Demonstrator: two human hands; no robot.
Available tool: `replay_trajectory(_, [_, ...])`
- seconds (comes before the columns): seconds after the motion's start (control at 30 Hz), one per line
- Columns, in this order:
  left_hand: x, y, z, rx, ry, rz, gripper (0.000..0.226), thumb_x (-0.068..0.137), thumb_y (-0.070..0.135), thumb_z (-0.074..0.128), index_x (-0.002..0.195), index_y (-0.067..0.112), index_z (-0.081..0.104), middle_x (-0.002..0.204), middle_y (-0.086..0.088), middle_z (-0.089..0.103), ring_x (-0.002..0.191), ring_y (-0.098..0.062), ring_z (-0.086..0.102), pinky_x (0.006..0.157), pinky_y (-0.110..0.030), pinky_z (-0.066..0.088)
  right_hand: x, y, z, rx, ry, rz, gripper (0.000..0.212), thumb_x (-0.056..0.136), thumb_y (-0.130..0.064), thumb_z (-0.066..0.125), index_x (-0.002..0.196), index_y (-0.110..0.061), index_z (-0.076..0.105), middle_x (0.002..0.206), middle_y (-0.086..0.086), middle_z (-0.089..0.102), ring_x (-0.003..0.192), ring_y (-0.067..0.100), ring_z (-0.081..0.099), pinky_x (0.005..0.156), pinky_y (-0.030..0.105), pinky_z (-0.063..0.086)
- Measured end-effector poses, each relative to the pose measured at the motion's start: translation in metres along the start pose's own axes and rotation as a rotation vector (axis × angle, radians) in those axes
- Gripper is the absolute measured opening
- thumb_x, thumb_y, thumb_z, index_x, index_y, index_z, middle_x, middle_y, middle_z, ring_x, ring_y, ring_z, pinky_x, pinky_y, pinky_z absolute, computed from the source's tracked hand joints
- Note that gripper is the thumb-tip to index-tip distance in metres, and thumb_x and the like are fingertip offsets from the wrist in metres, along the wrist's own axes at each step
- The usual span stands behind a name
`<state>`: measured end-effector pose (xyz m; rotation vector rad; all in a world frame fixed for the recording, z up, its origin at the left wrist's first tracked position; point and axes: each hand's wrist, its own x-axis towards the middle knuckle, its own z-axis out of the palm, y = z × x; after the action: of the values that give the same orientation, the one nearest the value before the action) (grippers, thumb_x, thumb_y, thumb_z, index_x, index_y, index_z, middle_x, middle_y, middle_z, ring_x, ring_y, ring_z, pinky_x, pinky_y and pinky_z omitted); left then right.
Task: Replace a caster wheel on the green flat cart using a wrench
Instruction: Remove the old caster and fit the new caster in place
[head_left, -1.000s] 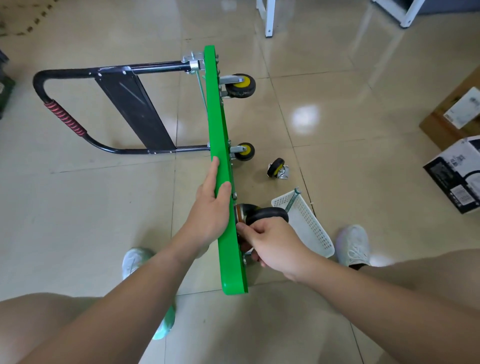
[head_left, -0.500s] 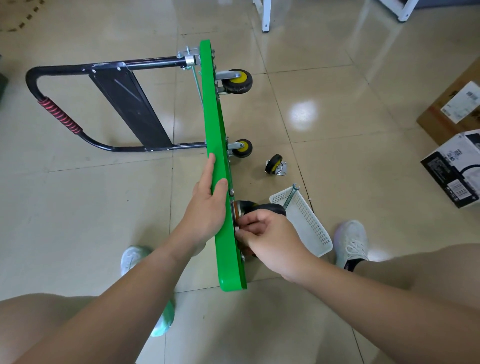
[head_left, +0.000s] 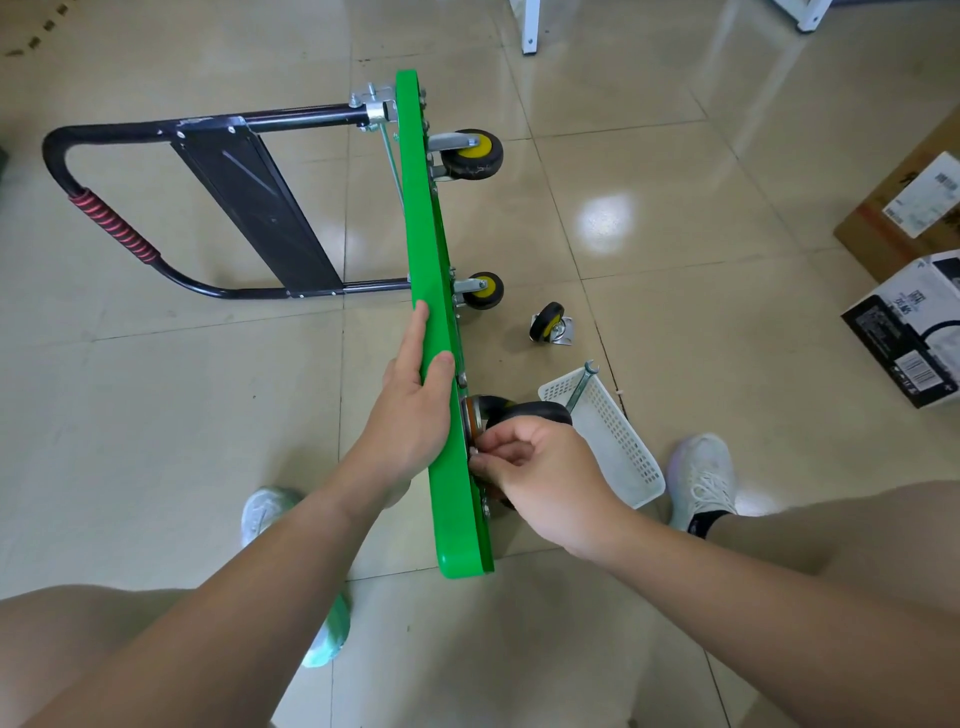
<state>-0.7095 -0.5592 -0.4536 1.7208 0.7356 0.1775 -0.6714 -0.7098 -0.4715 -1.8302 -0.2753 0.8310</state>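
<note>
The green flat cart (head_left: 423, 218) stands on its side edge on the tiled floor, its black folding handle (head_left: 156, 218) lying to the left. My left hand (head_left: 415, 410) grips the deck's upper edge, thumb over the top. A black caster wheel (head_left: 524, 415) sits against the underside near me. My right hand (head_left: 540, 473) pinches a small fastener at that caster's mounting plate. Two yellow-hubbed casters (head_left: 475, 153) are mounted farther along. A loose caster (head_left: 550, 325) lies on the floor. A wrench (head_left: 581, 387) rests in the white basket (head_left: 631, 457).
Cardboard boxes (head_left: 904, 202) stand at the right edge, with a black and white box (head_left: 904, 332) in front of them. White furniture legs (head_left: 529, 26) stand at the back. My feet in white shoes (head_left: 701, 478) flank the cart.
My right hand has slid from gripping the black caster wheel down to its mounting plate, where its fingertips now pinch. My left hand has kept its grip on the deck.
</note>
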Motion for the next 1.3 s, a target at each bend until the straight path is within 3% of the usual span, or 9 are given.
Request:
replay_trajectory(0.27, [0.0005, 0.0006, 0.0002, -0.005, -0.007, -0.007, 0.058, 0.111, 0.029, 0.035, 0.160, 0.054, 0.016, 0.116, 0.032, 0.045, 0.083, 0.027, 0.053, 0.069, -0.003, 0.041, 0.0011, 0.0011, 0.0003, -0.017, 0.008, 0.004, 0.010, 0.082, -0.022, 0.082, 0.086, -0.024, 0.073, 0.077, -0.008, 0.076, 0.072, 0.008, 0.072, 0.068, 0.023, 0.055])
replay_trajectory(0.4, [0.0004, 0.0012, -0.0002, -0.022, -0.013, -0.010, 0.058, 0.111, 0.030, 0.035, 0.160, 0.053, 0.015, 0.113, 0.034, 0.045, 0.083, 0.027, 0.053, 0.073, -0.009, 0.041, 0.0010, 0.0004, 0.0001, 0.004, 0.036, 0.009, 0.009, 0.083, -0.027, 0.081, 0.086, -0.022, 0.074, 0.077, -0.007, 0.077, 0.073, 0.011, 0.073, 0.067, 0.023, 0.057])
replay_trajectory(0.53, [0.0005, 0.0008, -0.0002, -0.018, -0.021, -0.006, 0.058, 0.111, 0.027, 0.035, 0.161, 0.050, 0.016, 0.116, 0.036, 0.042, 0.082, 0.034, 0.048, 0.069, 0.001, 0.038, 0.0011, -0.0012, -0.0006, -0.016, 0.006, 0.018, 0.007, 0.084, -0.021, 0.081, 0.083, -0.023, 0.074, 0.074, -0.008, 0.076, 0.068, 0.006, 0.071, 0.060, 0.018, 0.051])
replay_trajectory(0.67, [0.0016, -0.0015, -0.0008, -0.020, -0.015, 0.006, 0.058, 0.111, 0.031, 0.036, 0.160, 0.054, 0.015, 0.134, 0.024, 0.043, 0.100, 0.021, 0.052, 0.087, -0.015, 0.042, -0.0002, -0.0027, -0.0023, 0.038, 0.009, 0.031, 0.008, 0.083, -0.024, 0.082, 0.084, -0.019, 0.076, 0.075, -0.004, 0.077, 0.071, 0.012, 0.074, 0.060, 0.019, 0.055])
replay_trajectory(0.73, [0.0016, -0.0015, -0.0011, -0.017, -0.015, 0.011, 0.058, 0.111, 0.031, 0.035, 0.160, 0.054, 0.014, 0.139, 0.021, 0.042, 0.105, 0.015, 0.053, 0.092, -0.021, 0.044, -0.0003, -0.0020, -0.0016, 0.027, 0.009, 0.038, 0.017, 0.088, -0.030, 0.077, 0.081, -0.016, 0.078, 0.073, 0.000, 0.076, 0.068, 0.018, 0.074, 0.063, 0.029, 0.061])
replay_trajectory(0.8, [0.0012, -0.0011, -0.0009, -0.005, -0.014, 0.017, 0.058, 0.111, 0.031, 0.035, 0.160, 0.054, 0.014, 0.140, 0.021, 0.040, 0.100, 0.023, 0.051, 0.089, -0.016, 0.042, 0.0004, -0.0026, -0.0008, 0.035, -0.012, 0.054, 0.014, 0.089, -0.026, 0.076, 0.082, -0.014, 0.077, 0.074, 0.003, 0.076, 0.068, 0.021, 0.075, 0.066, 0.037, 0.063])
replay_trajectory(0.97, [0.0006, 0.0004, -0.0002, -0.003, -0.012, 0.005, 0.058, 0.112, 0.029, 0.035, 0.161, 0.052, 0.014, 0.139, 0.021, 0.040, 0.085, 0.035, 0.047, 0.075, -0.005, 0.037, -0.0009, -0.0035, -0.0023, 0.096, -0.030, 0.069, 0.007, 0.085, -0.019, 0.080, 0.088, -0.018, 0.074, 0.079, 0.000, 0.077, 0.073, 0.016, 0.074, 0.060, 0.020, 0.055])
replay_trajectory(1.1, [0.0005, 0.0003, 0.0002, 0.001, -0.005, 0.007, 0.058, 0.112, 0.027, 0.036, 0.162, 0.049, 0.016, 0.118, 0.034, 0.044, 0.081, 0.034, 0.049, 0.065, 0.003, 0.038, -0.0001, -0.0018, 0.0011, 0.093, -0.038, 0.054, 0.006, 0.087, -0.020, 0.078, 0.089, -0.016, 0.073, 0.079, 0.001, 0.077, 0.074, 0.018, 0.075, 0.064, 0.027, 0.058])
replay_trajectory(1.3, [0.0000, 0.0006, -0.0003, -0.015, -0.021, 0.003, 0.058, 0.112, 0.026, 0.035, 0.162, 0.048, 0.015, 0.120, 0.035, 0.042, 0.082, 0.034, 0.049, 0.065, 0.005, 0.037, 0.0017, 0.0007, 0.0009, 0.073, -0.033, 0.010, 0.027, 0.074, -0.001, 0.085, 0.088, -0.021, 0.072, 0.083, 0.001, 0.076, 0.083, 0.018, 0.074, 0.085, 0.035, 0.061])
